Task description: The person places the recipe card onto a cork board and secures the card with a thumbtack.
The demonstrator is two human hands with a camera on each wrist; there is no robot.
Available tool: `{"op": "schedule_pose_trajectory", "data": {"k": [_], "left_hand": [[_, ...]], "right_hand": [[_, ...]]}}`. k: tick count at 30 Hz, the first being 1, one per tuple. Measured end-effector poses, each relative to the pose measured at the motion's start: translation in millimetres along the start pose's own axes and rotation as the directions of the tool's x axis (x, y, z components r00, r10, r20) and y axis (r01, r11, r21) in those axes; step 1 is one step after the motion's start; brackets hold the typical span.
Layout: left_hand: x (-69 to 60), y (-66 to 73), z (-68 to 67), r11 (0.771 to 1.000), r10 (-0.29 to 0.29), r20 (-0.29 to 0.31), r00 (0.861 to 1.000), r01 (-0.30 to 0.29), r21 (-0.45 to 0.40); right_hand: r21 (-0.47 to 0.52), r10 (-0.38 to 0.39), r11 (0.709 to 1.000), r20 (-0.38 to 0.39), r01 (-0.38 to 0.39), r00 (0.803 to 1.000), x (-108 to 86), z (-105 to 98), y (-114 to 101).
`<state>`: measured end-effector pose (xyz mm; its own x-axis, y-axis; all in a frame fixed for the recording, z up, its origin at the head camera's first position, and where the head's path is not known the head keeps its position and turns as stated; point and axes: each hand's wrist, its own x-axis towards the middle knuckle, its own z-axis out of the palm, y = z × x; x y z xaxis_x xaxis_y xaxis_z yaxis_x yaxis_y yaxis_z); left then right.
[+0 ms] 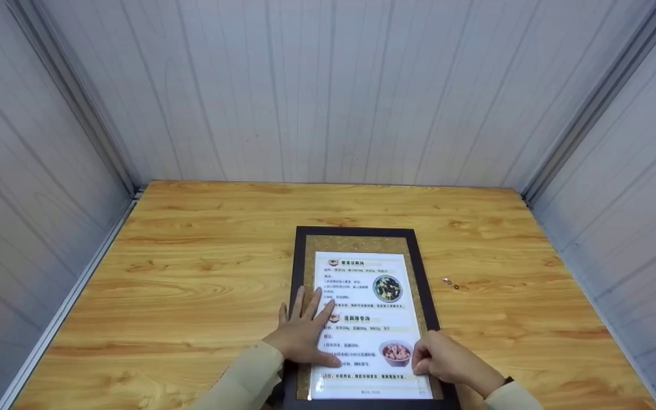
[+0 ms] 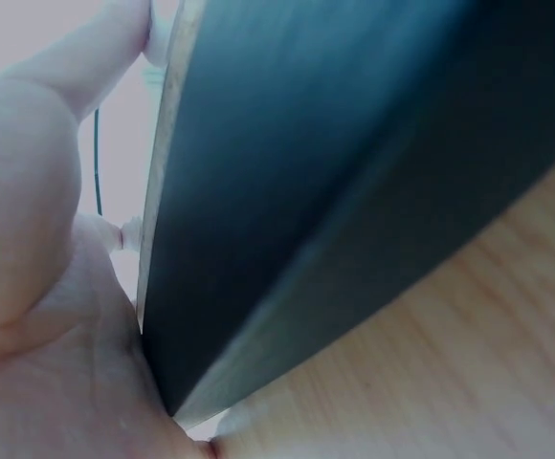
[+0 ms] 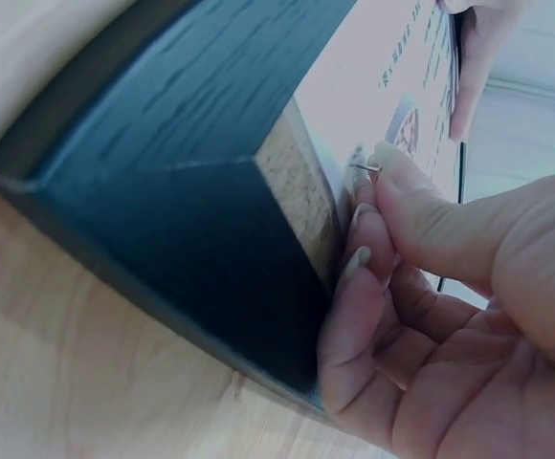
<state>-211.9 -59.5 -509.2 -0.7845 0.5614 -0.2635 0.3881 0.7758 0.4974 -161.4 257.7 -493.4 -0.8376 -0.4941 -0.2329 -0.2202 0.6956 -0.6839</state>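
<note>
A black-framed cork board [image 1: 356, 244] lies on the table with a printed recipe sheet [image 1: 356, 336] over it. Spread across the sheet's left side and the frame, my left hand [image 1: 302, 336] has straight fingers pressing down. Its palm edge meets the dark frame side [image 2: 287, 191] in the left wrist view. My right hand [image 1: 447, 359] is at the sheet's lower right edge. Between thumb and forefinger it pinches a pin [image 3: 366, 168] whose thin metal point sticks out near the sheet; the pin's head is hidden by the fingers. The other fingers rest against the frame.
Some tiny shiny pieces [image 1: 446, 280] lie on the wooden table [image 1: 203, 273] to the right of the board, too small to identify. Pale panelled walls [image 1: 328, 102] enclose the table at the back and both sides.
</note>
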Motion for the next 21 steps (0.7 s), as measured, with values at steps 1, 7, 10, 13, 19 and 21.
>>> {"op": "schedule_pose_trajectory", "data": {"k": [1,7,10,13,19,21], "left_hand": [[-0.2,0.1,0.3,1.000,-0.002,-0.001,1.000,0.002,0.001],[0.3,1.3,1.1,1.000,-0.015,0.001,1.000,0.015,-0.005],[2.0,1.5,1.6,1.000,-0.017,0.006,1.000,0.017,-0.006],[2.9,0.7,2.9,1.000,-0.014,0.007,1.000,0.015,-0.008],[3.1,-0.7,3.7,1.000,-0.022,0.008,1.000,0.022,0.000],[3.7,-0.5,3.2,1.000,-0.022,0.004,1.000,0.022,0.006]], "right_hand": [[-0.002,0.000,1.000,0.001,0.000,1.000,0.0,0.2,0.1],[-0.008,0.027,1.000,0.004,-0.027,1.000,-1.4,1.4,-0.5],[-0.010,0.043,0.999,0.004,-0.043,0.999,-2.1,1.7,0.4],[-0.005,0.046,0.999,-0.004,-0.047,0.999,-2.6,2.6,1.1],[-0.005,0.029,1.000,-0.022,-0.029,0.999,-2.9,3.9,0.6],[-0.009,0.022,1.000,-0.027,-0.023,0.999,-2.3,2.8,0.3]]}}
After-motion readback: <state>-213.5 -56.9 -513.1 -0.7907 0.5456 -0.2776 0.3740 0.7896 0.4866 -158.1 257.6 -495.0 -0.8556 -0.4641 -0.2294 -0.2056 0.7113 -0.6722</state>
